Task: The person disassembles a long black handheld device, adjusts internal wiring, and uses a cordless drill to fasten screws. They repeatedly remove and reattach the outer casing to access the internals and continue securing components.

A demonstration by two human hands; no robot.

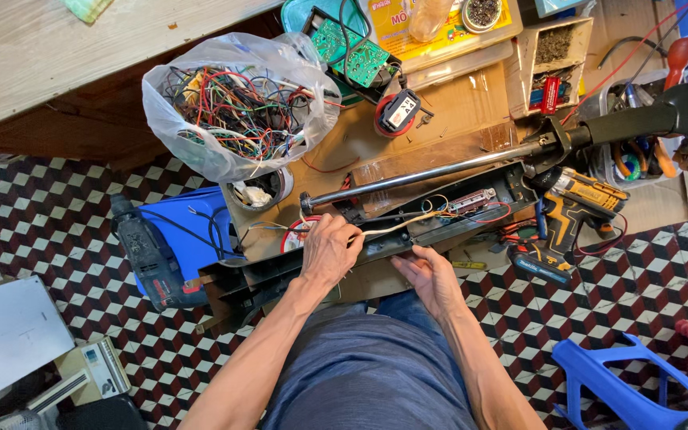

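Scooter deck [439, 219], long black metal channel: left hand [330, 248] grip pinching pale wire [396, 227]; right hand [431, 275] grip open, flat on rim.

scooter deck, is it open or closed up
Open: the long black deck has no cover, and wires lie exposed inside, with the left hand on them.

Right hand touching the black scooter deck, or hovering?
Touching. Head view shows the right hand with fingers laid against the near edge of the black deck, no gap visible.
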